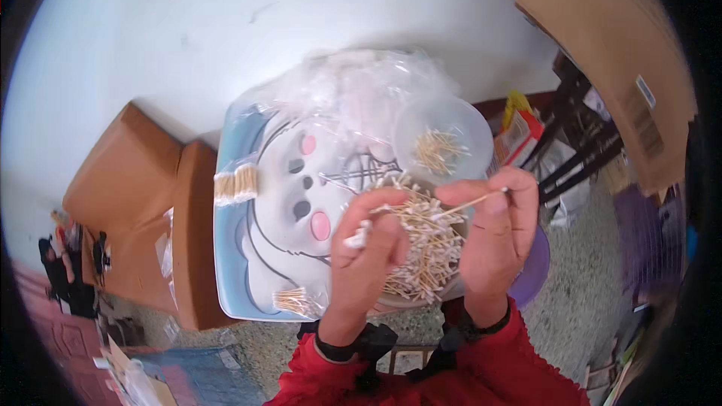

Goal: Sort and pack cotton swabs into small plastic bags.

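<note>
My left hand (367, 252) is closed around several cotton swabs, whose white tips (358, 236) stick out beside the thumb; their sticks are mostly hidden in the palm. In a pinch between thumb and fingers, my right hand (492, 237) holds a single cotton swab (468, 204), tilted with one tip up to the right. Below and between both hands lies a heap of loose cotton swabs (425, 259) in a wide container, its rim largely covered. Behind it, a translucent round tub (406, 120) contains a smaller batch of swabs (438, 152).
A blue-edged table (228, 271) with a cartoon face carries packed swabs (238, 183) at left and another bundle (295, 301) near the front. Clear plastic bags (338, 86) pile at the back. Cardboard boxes stand left (131, 180) and right (602, 53). A purple basin (534, 271) sits lower right.
</note>
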Tool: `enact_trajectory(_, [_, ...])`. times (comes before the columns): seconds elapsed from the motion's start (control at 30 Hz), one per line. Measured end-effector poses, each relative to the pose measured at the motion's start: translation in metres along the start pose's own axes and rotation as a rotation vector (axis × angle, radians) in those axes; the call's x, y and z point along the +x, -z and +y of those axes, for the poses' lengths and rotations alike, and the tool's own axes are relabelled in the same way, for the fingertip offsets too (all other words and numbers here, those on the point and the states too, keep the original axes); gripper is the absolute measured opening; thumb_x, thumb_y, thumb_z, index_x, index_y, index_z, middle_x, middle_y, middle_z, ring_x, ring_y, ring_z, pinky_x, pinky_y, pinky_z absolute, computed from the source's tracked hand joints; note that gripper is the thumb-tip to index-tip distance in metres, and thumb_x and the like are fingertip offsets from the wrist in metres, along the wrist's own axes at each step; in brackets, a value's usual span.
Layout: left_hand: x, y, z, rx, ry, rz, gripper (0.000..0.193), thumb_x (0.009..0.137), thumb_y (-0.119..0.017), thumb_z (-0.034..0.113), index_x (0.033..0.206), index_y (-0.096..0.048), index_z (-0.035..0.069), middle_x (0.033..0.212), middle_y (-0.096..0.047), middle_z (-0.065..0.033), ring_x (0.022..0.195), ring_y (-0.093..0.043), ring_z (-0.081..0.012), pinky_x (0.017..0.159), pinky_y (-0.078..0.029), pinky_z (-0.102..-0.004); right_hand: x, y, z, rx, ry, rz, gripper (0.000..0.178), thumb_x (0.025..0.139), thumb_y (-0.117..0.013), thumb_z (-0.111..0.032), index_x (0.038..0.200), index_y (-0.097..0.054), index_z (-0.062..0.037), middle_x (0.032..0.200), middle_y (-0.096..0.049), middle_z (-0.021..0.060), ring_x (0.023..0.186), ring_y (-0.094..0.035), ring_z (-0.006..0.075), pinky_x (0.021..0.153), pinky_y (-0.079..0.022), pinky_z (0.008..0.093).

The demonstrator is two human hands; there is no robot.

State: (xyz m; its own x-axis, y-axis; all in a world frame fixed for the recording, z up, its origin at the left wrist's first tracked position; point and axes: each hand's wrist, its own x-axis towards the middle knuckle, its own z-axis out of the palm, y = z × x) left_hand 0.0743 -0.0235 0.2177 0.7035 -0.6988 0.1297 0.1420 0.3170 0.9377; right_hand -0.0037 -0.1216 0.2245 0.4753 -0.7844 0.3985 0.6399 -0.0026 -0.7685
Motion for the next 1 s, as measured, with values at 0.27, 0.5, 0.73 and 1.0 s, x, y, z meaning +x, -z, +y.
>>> enact_trajectory(0.27, [0.002,-0.003,0.001,-0.093,0.189,-0.148,0.022,0.093,-0.046,0.020,0.106,-0.054,0.003,0.063,-0.046,0.0029,0.055,-0.041,-0.0030,0.048,-0.030,-0.0166,-0.001,-0.010,0.012,-0.075,0.057,-0.109,0.019,0.093,-0.043,-0.020,0.101,-0.039,-0.0028,0.082,-0.062,0.0147,0.088,-0.058,0.0247,0.087,-0.041,0.0381])
enact_trajectory(0.5, [0.007,0.011,-0.001,-0.201,0.142,-0.067,0.012,0.092,-0.049,0.014,0.086,-0.052,0.004,0.063,-0.045,0.0033,0.055,-0.042,-0.0024,0.049,-0.033,-0.0166,-0.004,-0.016,0.017,-0.127,0.008,-0.156,0.013,0.088,-0.049,-0.009,0.098,-0.044,-0.0016,0.096,-0.057,0.0139,0.090,-0.054,0.0184,0.085,-0.041,0.0315])
enact_trajectory(0.73, [0.007,0.012,-0.005,-0.184,0.000,0.010,0.007,0.087,-0.055,0.009,0.088,-0.051,0.004,0.063,-0.049,0.0013,0.050,-0.041,-0.0036,0.042,-0.027,-0.0168,-0.006,-0.014,0.025,-0.251,0.033,-0.199,0.012,0.081,-0.057,0.000,0.091,-0.052,0.0004,0.092,-0.051,0.0070,0.087,-0.049,0.0134,0.082,-0.039,0.0256])
enact_trajectory(1.0, [0.005,0.014,-0.005,-0.218,-0.025,-0.053,0.007,0.086,-0.055,0.002,0.092,-0.051,0.004,0.079,-0.048,0.0033,0.065,-0.045,-0.0008,0.055,-0.038,-0.0149,-0.003,-0.009,0.019,-0.254,-0.047,-0.200,0.012,0.083,-0.059,-0.005,0.092,-0.052,0.0004,0.091,-0.051,0.0063,0.084,-0.049,0.0121,0.079,-0.039,0.0244])
